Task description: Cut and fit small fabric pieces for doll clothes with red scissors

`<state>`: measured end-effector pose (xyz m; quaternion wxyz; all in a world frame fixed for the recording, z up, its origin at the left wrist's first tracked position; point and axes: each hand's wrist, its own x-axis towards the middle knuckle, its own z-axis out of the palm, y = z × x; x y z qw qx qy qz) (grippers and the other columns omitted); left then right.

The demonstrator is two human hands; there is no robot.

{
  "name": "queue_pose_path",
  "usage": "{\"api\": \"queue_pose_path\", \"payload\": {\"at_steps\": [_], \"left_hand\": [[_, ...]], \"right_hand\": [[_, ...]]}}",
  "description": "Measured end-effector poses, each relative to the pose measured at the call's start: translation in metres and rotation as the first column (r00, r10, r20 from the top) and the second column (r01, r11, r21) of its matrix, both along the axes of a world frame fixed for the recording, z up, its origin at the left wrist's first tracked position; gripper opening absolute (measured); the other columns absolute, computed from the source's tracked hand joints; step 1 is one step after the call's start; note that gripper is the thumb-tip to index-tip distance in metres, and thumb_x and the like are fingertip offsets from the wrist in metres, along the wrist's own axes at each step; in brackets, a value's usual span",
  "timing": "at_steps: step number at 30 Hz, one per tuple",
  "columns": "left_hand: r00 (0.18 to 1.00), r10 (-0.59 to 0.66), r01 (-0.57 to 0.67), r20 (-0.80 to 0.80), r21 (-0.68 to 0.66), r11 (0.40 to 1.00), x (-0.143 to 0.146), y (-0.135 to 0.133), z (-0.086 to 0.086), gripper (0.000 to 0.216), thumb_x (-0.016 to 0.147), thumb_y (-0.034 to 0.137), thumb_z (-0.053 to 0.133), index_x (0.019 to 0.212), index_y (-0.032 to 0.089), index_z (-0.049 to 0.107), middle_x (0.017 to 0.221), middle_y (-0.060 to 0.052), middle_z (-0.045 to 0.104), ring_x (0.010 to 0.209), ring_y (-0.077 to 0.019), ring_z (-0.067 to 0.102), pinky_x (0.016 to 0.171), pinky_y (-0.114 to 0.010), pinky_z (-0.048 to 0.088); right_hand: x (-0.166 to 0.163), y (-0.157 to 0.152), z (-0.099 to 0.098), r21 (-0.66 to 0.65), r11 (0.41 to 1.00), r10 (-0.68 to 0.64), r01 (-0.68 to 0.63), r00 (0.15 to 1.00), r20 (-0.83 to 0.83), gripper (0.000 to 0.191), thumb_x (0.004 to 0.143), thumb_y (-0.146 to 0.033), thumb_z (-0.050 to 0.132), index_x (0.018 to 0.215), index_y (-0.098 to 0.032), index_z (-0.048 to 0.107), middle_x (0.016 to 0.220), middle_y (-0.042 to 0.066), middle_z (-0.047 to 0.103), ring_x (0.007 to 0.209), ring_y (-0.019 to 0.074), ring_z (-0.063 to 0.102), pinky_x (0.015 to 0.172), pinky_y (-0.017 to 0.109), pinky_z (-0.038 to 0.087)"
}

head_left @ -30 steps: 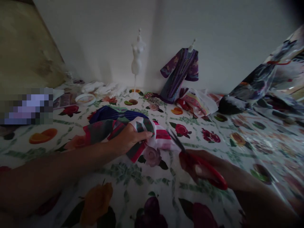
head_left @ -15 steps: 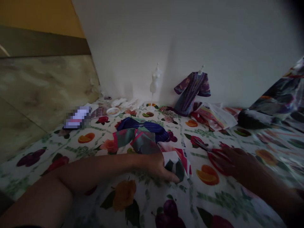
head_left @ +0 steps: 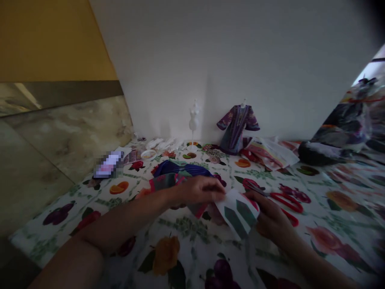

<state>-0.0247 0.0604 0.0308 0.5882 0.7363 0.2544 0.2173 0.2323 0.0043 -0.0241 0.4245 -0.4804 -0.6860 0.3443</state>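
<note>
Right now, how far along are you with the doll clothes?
A purple robe already looks finished on its stand. In hand: a white patterned fabric piece, held by your left hand and right hand. Left: the white doll dress form stands bare, with red-handled scissors lying nearby.

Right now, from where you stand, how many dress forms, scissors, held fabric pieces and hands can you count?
Dress forms: 2 (bare white dress form, dress form in a purple robe)
Scissors: 1 (red-handled scissors)
Fabric pieces held: 1 (patterned fabric piece)
Hands: 2 (left hand, right hand)
Total: 6
</note>
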Motion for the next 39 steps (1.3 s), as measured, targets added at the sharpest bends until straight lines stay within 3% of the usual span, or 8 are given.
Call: {"api": "queue_pose_path", "payload": {"at_steps": [3, 6, 14, 19, 25, 28, 35, 39], "left_hand": [[0.947, 0.321, -0.320, 0.021, 0.174, 0.931, -0.016, 0.030, 0.004, 0.041, 0.093, 0.056, 0.053, 0.098, 0.016, 0.062, 0.086, -0.007, 0.067, 0.073, -0.0145, 0.065, 0.072, -0.028, 0.054], [0.904, 0.425, -0.396, -0.034, 0.303, 0.867, -0.031, 0.053, 0.006, 0.036, 0.091, 0.054, 0.052, 0.093, 0.018, 0.057, 0.086, -0.004, 0.064, 0.074, -0.0135, 0.062, 0.074, -0.028, 0.052], [0.777, 0.233, 0.102, -0.585, 0.482, 0.870, -0.033, 0.054, 0.011, 0.022, 0.067, 0.024, 0.076, 0.086, 0.020, 0.066, 0.089, -0.004, 0.068, 0.083, -0.0216, 0.062, 0.071, -0.029, 0.045], [0.684, 0.148, 0.292, -0.714, 0.455, 0.841, -0.028, 0.051, 0.022, 0.012, 0.065, 0.012, 0.062, 0.074, 0.020, 0.063, 0.083, -0.003, 0.064, 0.082, -0.0206, 0.059, 0.071, -0.028, 0.040], [0.737, 0.227, 0.184, -0.637, 0.511, 0.839, -0.064, 0.058, 0.071, 0.017, 0.073, 0.021, 0.050, 0.085, 0.019, 0.063, 0.088, -0.002, 0.063, 0.080, -0.0175, 0.057, 0.071, -0.026, 0.042], [0.763, 0.314, 0.062, -0.565, 0.547, 0.835, -0.083, 0.059, 0.079, 0.016, 0.076, 0.026, 0.043, 0.082, 0.019, 0.056, 0.082, -0.002, 0.059, 0.075, -0.0161, 0.055, 0.068, -0.025, 0.044], [0.721, 0.289, 0.124, -0.629, 0.528, 0.840, -0.090, 0.062, 0.053, 0.015, 0.074, 0.025, 0.043, 0.074, 0.020, 0.057, 0.072, -0.001, 0.059, 0.065, -0.0157, 0.054, 0.062, -0.025, 0.044], [0.696, 0.356, 0.189, -0.623, 0.638, 0.747, -0.069, 0.052, 0.028, 0.013, 0.078, 0.025, 0.052, 0.085, 0.019, 0.062, 0.090, -0.006, 0.063, 0.087, -0.0235, 0.059, 0.079, -0.033, 0.046]], "right_hand": [[0.007, 0.003, 0.000, -0.151, 0.984, -0.121, 0.090, 0.970, -0.211, 0.022, 0.082, -0.044, 0.068, 0.090, -0.025, 0.071, 0.080, 0.005, 0.073, 0.074, 0.0266, 0.069, 0.062, 0.035, 0.056], [0.004, 0.002, 0.003, -0.263, 0.955, -0.220, 0.138, 0.923, -0.315, 0.020, 0.077, -0.043, 0.070, 0.087, -0.026, 0.072, 0.075, 0.004, 0.071, 0.068, 0.0257, 0.068, 0.054, 0.033, 0.053], [0.007, 0.004, 0.000, -0.332, 0.938, -0.217, 0.097, 0.913, -0.347, 0.026, 0.075, -0.045, 0.073, 0.090, -0.024, 0.070, 0.078, 0.003, 0.071, 0.062, 0.0199, 0.064, 0.052, 0.029, 0.050], [0.013, 0.007, -0.003, -0.327, 0.940, -0.214, 0.095, 0.912, -0.349, 0.028, 0.076, -0.046, 0.072, 0.094, -0.025, 0.070, 0.082, 0.003, 0.071, 0.069, 0.0217, 0.066, 0.059, 0.031, 0.053], [0.014, 0.008, -0.001, -0.346, 0.932, -0.232, 0.106, 0.909, -0.346, 0.027, 0.073, -0.042, 0.073, 0.094, -0.026, 0.069, 0.078, 0.001, 0.070, 0.066, 0.0218, 0.065, 0.057, 0.031, 0.051], [0.013, 0.007, -0.001, -0.369, 0.926, -0.213, 0.072, 0.909, -0.358, 0.029, 0.074, -0.042, 0.073, 0.097, -0.025, 0.068, 0.075, 0.001, 0.069, 0.061, 0.0197, 0.063, 0.053, 0.029, 0.049], [0.010, 0.004, 0.004, -0.376, 0.924, -0.214, 0.071, 0.910, -0.355, 0.031, 0.074, -0.046, 0.074, 0.094, -0.024, 0.067, 0.063, -0.002, 0.065, 0.048, 0.0149, 0.055, 0.043, 0.025, 0.041], [0.012, 0.005, 0.006, -0.340, 0.931, -0.261, 0.136, 0.898, -0.355, 0.026, 0.077, -0.044, 0.071, 0.095, -0.025, 0.070, 0.066, 0.000, 0.069, 0.053, 0.0187, 0.062, 0.046, 0.029, 0.047]]}}
